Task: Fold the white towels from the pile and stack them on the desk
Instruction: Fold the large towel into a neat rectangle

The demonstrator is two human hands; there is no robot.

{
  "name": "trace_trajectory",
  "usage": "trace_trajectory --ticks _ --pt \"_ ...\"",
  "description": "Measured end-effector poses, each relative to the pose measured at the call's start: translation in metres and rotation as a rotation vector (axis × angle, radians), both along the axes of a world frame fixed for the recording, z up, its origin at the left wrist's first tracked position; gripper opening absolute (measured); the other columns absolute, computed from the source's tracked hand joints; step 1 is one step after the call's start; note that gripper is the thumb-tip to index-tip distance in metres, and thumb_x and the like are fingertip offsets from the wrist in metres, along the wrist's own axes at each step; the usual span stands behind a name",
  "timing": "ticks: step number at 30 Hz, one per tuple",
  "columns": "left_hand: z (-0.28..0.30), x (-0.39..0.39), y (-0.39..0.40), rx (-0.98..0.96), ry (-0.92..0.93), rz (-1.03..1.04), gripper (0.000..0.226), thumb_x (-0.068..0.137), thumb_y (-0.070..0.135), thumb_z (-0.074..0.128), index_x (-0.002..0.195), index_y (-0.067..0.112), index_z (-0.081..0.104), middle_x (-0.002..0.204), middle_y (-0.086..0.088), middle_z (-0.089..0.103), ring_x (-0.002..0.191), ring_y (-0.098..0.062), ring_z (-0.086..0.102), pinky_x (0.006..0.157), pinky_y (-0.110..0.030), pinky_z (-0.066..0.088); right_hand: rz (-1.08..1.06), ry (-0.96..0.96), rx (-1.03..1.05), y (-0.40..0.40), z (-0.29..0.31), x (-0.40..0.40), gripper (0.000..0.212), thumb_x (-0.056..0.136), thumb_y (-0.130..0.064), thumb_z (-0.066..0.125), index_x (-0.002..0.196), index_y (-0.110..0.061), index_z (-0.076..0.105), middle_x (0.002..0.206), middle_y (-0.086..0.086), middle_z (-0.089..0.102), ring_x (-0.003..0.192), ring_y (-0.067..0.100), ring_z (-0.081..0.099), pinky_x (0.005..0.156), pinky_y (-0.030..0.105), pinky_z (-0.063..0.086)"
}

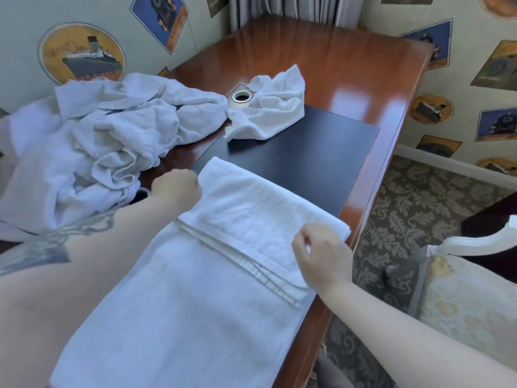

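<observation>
A white towel (212, 261) lies lengthwise on the desk (321, 63), its far part folded back over itself with a hemmed edge across the middle. My left hand (177, 189) grips the far left corner of the folded part with curled fingers. My right hand (321, 254) pinches the towel's right edge near the desk's rim. A heap of crumpled white towels (92, 141) sits at the left of the desk. One small crumpled white cloth (271, 107) lies further back.
A black desk pad (307, 152) lies under the towel's far end. A round metal grommet (241, 97) sits in the desk beside the small cloth. An upholstered chair (470, 278) stands at the right over patterned carpet. Walls close in behind and left.
</observation>
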State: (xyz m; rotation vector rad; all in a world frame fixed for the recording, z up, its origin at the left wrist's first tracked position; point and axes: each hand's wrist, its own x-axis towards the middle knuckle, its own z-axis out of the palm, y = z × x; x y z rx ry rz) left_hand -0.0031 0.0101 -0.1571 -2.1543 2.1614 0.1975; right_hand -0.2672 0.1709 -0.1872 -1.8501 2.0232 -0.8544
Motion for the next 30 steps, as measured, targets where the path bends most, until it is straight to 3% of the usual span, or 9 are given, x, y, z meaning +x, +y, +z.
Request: trace_trajectory --ticks 2,6,10,12,15,19,23,26,30 --pt "-0.002 -0.022 -0.006 0.000 0.015 -0.151 0.031 0.093 0.013 0.039 0.109 0.024 0.063 0.115 0.001 0.058 0.095 -0.025 0.058 0.078 -0.033 0.045 -0.095 0.080 -0.031 -0.020 0.000 -0.007 0.009 0.086 -0.018 0.056 0.090 -0.017 0.064 0.091 -0.002 0.062 0.090 0.023 0.053 0.073 0.036 0.039" --pt "-0.010 -0.062 -0.027 -0.064 -0.152 -0.536 0.047 0.090 0.000 0.042 0.127 0.025 0.055 0.128 0.002 0.051 0.115 -0.024 0.049 0.087 -0.034 0.039 -0.088 0.258 0.324 -0.060 -0.009 -0.037 0.031 0.098 -0.028 0.047 0.128 -0.021 0.051 0.126 0.001 0.054 0.118 0.024 0.045 0.089 0.036 0.034" --pt "-0.017 -0.076 -0.062 0.066 -0.387 -0.666 0.045 0.089 0.001 0.045 0.127 0.024 0.048 0.129 0.002 0.050 0.121 -0.020 0.046 0.095 -0.035 0.037 0.002 0.083 0.663 -0.085 -0.014 -0.063 0.028 0.092 -0.042 0.052 0.107 -0.019 0.056 0.107 0.001 0.060 0.090 0.019 0.054 0.068 0.032 0.042" --pt "-0.016 -0.076 -0.078 0.262 -0.401 -0.634 0.044 0.091 0.003 0.039 0.126 0.027 0.047 0.122 0.004 0.052 0.107 -0.020 0.049 0.096 -0.037 0.038 0.062 0.039 0.773 -0.096 -0.011 -0.070 0.031 0.084 -0.038 0.062 0.102 -0.013 0.059 0.098 0.006 0.063 0.072 0.013 0.050 0.062 0.030 0.040" --pt "-0.019 -0.075 -0.100 0.423 -0.369 -0.632 0.034 0.098 0.019 0.045 0.130 0.029 0.044 0.121 0.004 0.048 0.108 -0.022 0.052 0.093 -0.036 0.040 0.148 0.041 0.915 -0.109 -0.010 -0.077 0.036 0.078 -0.032 0.070 0.095 -0.002 0.060 0.087 0.012 0.060 0.070 0.016 0.047 0.063 0.030 0.037" --pt "-0.016 -0.079 -0.128 0.610 -0.326 -0.610 0.040 0.092 0.018 0.058 0.131 0.020 0.049 0.110 0.003 0.043 0.101 -0.020 0.049 0.079 -0.031 0.041 0.208 0.093 0.861 -0.126 -0.009 -0.088 0.022 0.084 -0.030 0.065 0.088 -0.015 0.049 0.089 0.000 0.052 0.077 0.020 0.050 0.064 0.031 0.036" --pt "-0.016 -0.102 -0.160 0.287 -0.302 -0.628 0.029 0.093 0.022 0.055 0.122 0.017 0.053 0.116 -0.003 0.048 0.103 -0.027 0.052 0.083 -0.040 0.047 0.044 0.200 0.520 -0.155 -0.002 -0.109 0.022 0.092 -0.031 0.059 0.104 -0.017 0.047 0.105 0.003 0.049 0.098 0.027 0.053 0.069 0.035 0.037" --pt "-0.027 -0.125 -0.179 0.053 -0.156 -0.563 0.025 0.095 0.020 0.051 0.120 0.017 0.051 0.117 -0.008 0.053 0.104 -0.033 0.053 0.083 -0.044 0.045 -0.054 0.268 0.415 -0.180 0.002 -0.132 0.021 0.096 -0.028 0.053 0.106 -0.015 0.041 0.094 0.002 0.050 0.082 0.028 0.051 0.062 0.034 0.034" --pt "-0.023 -0.133 -0.200 0.202 -0.216 -0.570 0.033 0.089 0.019 0.054 0.120 0.027 0.049 0.114 0.001 0.057 0.094 -0.028 0.049 0.083 -0.036 0.039 -0.029 0.281 0.526 -0.196 0.000 -0.148 0.024 0.092 -0.019 0.054 0.110 -0.017 0.038 0.084 0.000 0.050 0.065 0.022 0.046 0.050 0.031 0.029"
